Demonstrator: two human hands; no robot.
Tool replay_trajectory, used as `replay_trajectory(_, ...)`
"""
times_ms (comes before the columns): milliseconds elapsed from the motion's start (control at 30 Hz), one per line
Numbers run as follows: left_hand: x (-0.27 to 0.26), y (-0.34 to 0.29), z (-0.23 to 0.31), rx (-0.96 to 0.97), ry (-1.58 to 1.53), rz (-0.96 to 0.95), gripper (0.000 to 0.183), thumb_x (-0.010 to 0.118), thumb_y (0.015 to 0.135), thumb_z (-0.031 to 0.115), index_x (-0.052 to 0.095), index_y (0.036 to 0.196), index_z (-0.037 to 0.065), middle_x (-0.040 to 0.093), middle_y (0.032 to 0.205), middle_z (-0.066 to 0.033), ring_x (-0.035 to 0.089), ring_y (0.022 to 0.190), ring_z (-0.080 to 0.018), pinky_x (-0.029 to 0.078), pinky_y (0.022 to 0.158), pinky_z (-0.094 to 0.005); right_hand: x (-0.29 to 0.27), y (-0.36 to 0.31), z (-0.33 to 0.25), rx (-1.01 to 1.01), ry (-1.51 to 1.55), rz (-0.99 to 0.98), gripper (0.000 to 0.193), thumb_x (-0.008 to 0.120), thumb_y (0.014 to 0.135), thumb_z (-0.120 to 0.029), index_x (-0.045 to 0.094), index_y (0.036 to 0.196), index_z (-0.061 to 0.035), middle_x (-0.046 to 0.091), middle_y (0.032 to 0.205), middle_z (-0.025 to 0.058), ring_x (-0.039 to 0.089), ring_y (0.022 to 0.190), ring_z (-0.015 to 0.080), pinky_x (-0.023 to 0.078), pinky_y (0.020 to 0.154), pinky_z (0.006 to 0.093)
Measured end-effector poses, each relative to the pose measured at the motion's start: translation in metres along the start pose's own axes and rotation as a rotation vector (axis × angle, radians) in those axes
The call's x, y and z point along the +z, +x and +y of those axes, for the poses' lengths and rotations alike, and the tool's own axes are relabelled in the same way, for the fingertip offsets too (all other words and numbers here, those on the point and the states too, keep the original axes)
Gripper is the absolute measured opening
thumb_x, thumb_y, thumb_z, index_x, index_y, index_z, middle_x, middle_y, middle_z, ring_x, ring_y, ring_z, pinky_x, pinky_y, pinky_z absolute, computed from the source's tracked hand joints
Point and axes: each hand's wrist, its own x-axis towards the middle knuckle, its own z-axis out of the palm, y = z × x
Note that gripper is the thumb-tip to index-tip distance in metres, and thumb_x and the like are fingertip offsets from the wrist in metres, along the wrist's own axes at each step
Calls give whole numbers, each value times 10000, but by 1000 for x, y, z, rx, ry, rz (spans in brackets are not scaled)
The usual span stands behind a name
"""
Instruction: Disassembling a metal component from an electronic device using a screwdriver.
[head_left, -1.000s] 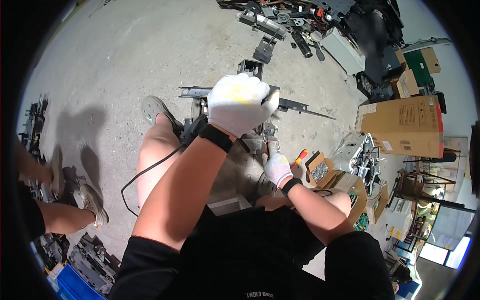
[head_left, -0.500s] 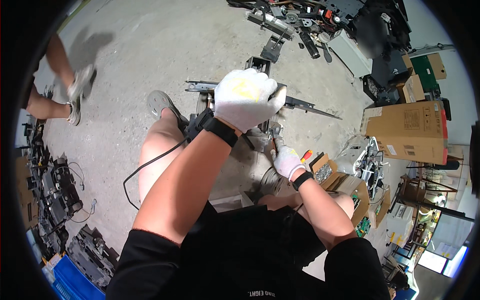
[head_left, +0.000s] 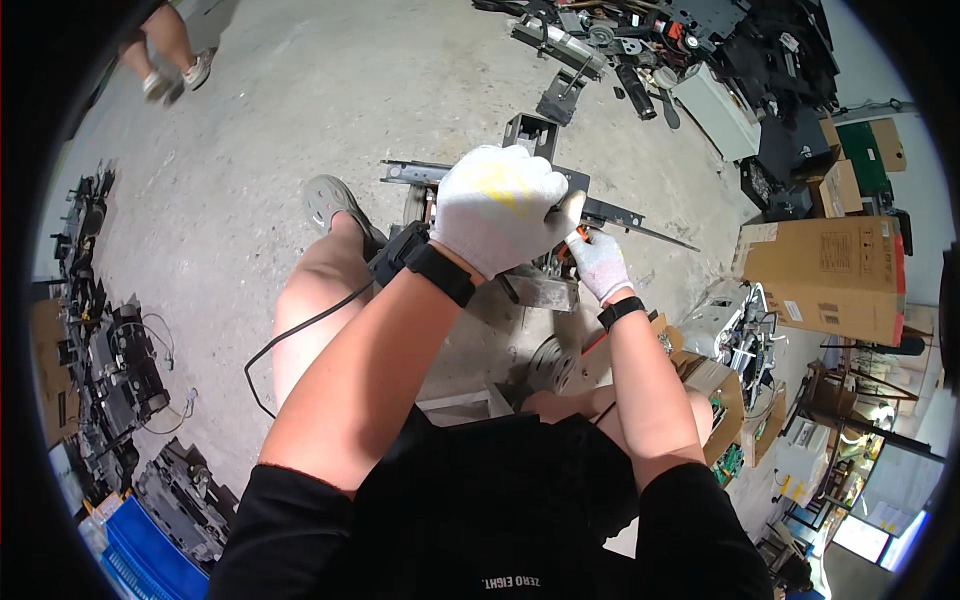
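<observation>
My left hand (head_left: 503, 212), in a white glove with yellow marks, is curled closed over a dark metal assembly of crossed bars (head_left: 615, 214). What lies inside its fist is hidden. Close by on the right, my gloved right hand (head_left: 602, 266) has its fingers closed near the left thumb. A small orange piece shows at its fingertips, too little of it to name. Below both hands is a grey metal block (head_left: 545, 292), part of the assembly or against it. A black box with a cable (head_left: 398, 256) sits beside my left wrist.
Metal parts (head_left: 600, 38) are heaped at the far right, near a large cardboard box (head_left: 825, 275). Dismantled black machinery (head_left: 125, 365) lines the left, above a blue crate (head_left: 150, 550). Another person's legs (head_left: 165, 45) show at the far left.
My right hand has moved up from beside the grey block to my left hand's thumb. My left hand stays closed over the assembly. The other person has walked farther away.
</observation>
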Motion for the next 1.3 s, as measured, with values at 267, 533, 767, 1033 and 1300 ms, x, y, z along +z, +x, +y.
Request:
replay_trajectory(267,-14,11,8,98,-234,95,105,728,717,115,636,758,86,659,809,-89,631,708,-303,490,610,-390,11,28,36,-265,-395,42,431,503,979,-418,669,989,-21,681,953,250,651,884,429,519,771,498)
replay_trajectory(533,61,-145,38,-1464,-652,-1352,636,496,932,606,618,1219,52,670,1000,-91,650,901,-268,552,790,-379,15,32,28,-385,-443,67,382,472,970,-334,704,828,-64,679,849,227,644,818,420,510,730,487)
replay_trajectory(767,145,-188,18,-1938,-912,-677,445,526,973,510,657,1165,130,701,986,-41,664,826,-187,571,749,-370,3,19,14,-201,-230,101,430,509,963,-413,669,917,-16,670,903,256,632,853,443,501,765,499)
replay_trajectory(1033,141,-218,6,-1894,-764,-715,651,498,941,546,642,1209,-30,692,1086,-193,673,994,-296,505,811,-424,25,38,53,-460,-750,152,367,511,955,-250,581,1231,-19,664,1001,226,642,923,391,528,776,463)
replay_trajectory(1300,136,-337,22,-1343,-521,-1196,425,616,909,403,599,1031,-4,671,745,-139,672,586,-246,522,517,-372,10,26,7,-554,-673,49,384,453,988,-271,575,1263,-33,678,1027,188,665,917,345,547,746,455)
